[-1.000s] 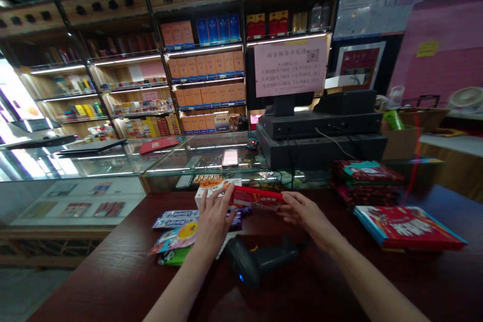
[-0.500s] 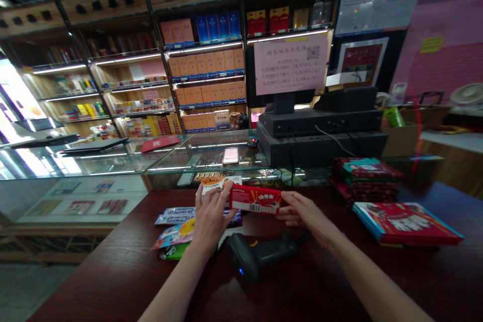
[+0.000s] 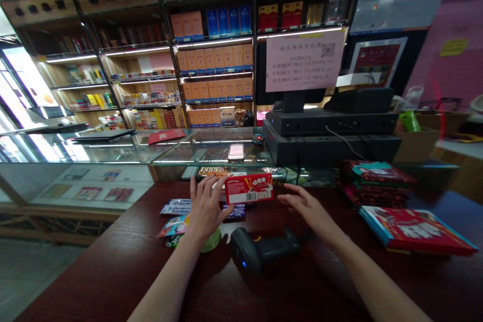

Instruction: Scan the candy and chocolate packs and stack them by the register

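My left hand (image 3: 204, 207) grips the left end of a red snack box (image 3: 249, 188) and holds it raised above the dark wooden counter (image 3: 113, 271), its back face with a barcode turned toward me. A short way right of the box, my right hand (image 3: 306, 206) hovers with its fingers spread and holds nothing. A black handheld barcode scanner (image 3: 260, 252) lies on the counter just below both hands. Several snack packets (image 3: 177, 216) lie under and left of my left hand.
A stack of red and teal packets (image 3: 375, 181) and a flat red box (image 3: 415, 229) lie at the right. A black till with a screen and a pink notice (image 3: 304, 60) stands behind. Glass display cases (image 3: 113, 156) and stocked shelves (image 3: 215, 65) fill the back.
The red box has been lifted and tipped upright to face me. My right hand has let go of its right end and drawn back; my left hand alone holds it.
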Tool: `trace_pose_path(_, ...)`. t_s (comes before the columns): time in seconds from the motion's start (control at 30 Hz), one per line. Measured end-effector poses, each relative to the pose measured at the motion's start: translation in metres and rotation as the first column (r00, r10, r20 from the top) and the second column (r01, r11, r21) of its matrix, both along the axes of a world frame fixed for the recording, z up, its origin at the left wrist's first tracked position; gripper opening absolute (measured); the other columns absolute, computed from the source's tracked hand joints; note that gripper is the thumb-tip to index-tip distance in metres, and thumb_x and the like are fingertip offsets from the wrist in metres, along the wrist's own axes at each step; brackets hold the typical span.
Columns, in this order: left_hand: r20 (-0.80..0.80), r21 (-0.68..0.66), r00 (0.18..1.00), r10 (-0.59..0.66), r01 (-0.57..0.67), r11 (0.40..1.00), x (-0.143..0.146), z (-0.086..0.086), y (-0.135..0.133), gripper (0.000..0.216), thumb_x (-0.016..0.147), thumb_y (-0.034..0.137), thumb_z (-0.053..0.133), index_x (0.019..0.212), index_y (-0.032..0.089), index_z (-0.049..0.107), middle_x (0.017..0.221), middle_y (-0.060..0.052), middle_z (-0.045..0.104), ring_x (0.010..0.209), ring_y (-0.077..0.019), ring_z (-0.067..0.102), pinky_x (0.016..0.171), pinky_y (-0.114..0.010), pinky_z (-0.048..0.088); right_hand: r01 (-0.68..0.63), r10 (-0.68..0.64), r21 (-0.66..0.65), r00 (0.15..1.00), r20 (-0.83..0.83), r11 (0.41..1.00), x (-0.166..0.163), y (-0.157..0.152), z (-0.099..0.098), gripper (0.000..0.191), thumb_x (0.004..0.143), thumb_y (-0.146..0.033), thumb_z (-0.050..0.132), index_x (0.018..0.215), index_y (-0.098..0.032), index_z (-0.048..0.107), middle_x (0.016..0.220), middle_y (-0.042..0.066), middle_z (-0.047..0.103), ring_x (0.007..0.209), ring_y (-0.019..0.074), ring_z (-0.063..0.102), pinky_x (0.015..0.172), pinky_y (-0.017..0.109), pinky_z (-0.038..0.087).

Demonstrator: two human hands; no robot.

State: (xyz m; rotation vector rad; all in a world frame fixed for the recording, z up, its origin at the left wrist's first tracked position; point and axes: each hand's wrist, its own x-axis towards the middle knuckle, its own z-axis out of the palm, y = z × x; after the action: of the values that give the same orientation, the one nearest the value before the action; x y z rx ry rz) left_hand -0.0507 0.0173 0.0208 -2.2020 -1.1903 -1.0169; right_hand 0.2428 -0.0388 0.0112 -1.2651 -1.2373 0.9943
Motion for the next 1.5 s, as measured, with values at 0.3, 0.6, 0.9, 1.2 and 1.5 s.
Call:
trace_pose_path(0.3, 0.057, 0.028, 0.995, 0.080, -0.082, 0.996, -0.016, 0.004, 0.004, 0.073, 0.076, 0.037, 0.075, 0.141, 0.021, 0.045, 0.130, -0.012, 0.059, 0.131, -0.0319, 0.046, 0.122, -0.061, 0.007, -0.431, 0.385, -0.006, 0.801, 0.459, 0.903, -0.014, -0.024, 0.013, 0.059, 0.075, -0.036, 0.078, 0.131, -0.032, 0.061, 0.123, 0.004, 0.071, 0.118, 0.0286, 0.061, 0.105, 0.043, 0.043)
trace_pose_path(0.6, 0.121, 0.008, 0.981, 0.154, -0.156, 0.988, -0.028, 0.003, 0.010, 0.072, 0.076, 0.036, 0.074, 0.140, 0.022, 0.047, 0.127, -0.012, 0.059, 0.129, -0.0321, 0.047, 0.121, -0.062, 0.005, -0.529, 0.447, -0.117, 0.556, 0.701, 0.840, -0.031, -0.027, -0.005, 0.089, 0.065, -0.023, 0.080, 0.145, -0.040, 0.045, 0.130, 0.002, 0.064, 0.115, 0.0279, 0.058, 0.101, 0.039, 0.042)
trace_pose_path(0.9, 0.126, 0.004, 0.977, 0.170, -0.171, 0.985, -0.032, -0.001, 0.013, 0.072, 0.075, 0.037, 0.074, 0.140, 0.022, 0.047, 0.128, -0.012, 0.059, 0.129, -0.0320, 0.047, 0.121, -0.061, 0.005, -0.549, 0.382, -0.020, 0.554, 0.740, 0.836, -0.040, -0.029, -0.005, 0.083, 0.069, -0.012, 0.063, 0.147, -0.036, 0.044, 0.128, 0.003, 0.065, 0.112, 0.0258, 0.062, 0.098, 0.035, 0.045)
trace_pose_path(1.2, 0.118, 0.010, 0.974, 0.194, -0.196, 0.981, -0.034, -0.001, 0.014, 0.071, 0.076, 0.040, 0.074, 0.140, 0.021, 0.048, 0.127, -0.013, 0.059, 0.128, -0.0327, 0.048, 0.121, -0.062, 0.007, -0.436, 0.290, 0.150, 0.781, 0.554, 0.887, -0.028, -0.024, 0.004, 0.080, 0.076, -0.018, 0.067, 0.150, -0.032, 0.040, 0.133, 0.005, 0.063, 0.117, 0.0245, 0.063, 0.102, 0.037, 0.047)
trace_pose_path(1.5, 0.144, 0.046, 0.969, 0.201, -0.210, 0.977, -0.035, -0.004, 0.015, 0.075, 0.076, 0.041, 0.075, 0.143, 0.023, 0.046, 0.131, -0.014, 0.056, 0.131, -0.0337, 0.045, 0.120, -0.061, 0.009, -0.408, 0.330, 0.104, 0.842, 0.427, 0.907, -0.021, -0.026, 0.013, 0.082, 0.079, -0.017, 0.067, 0.152, -0.032, 0.034, 0.133, 0.004, 0.065, 0.115, 0.0228, 0.064, 0.102, 0.036, 0.046)
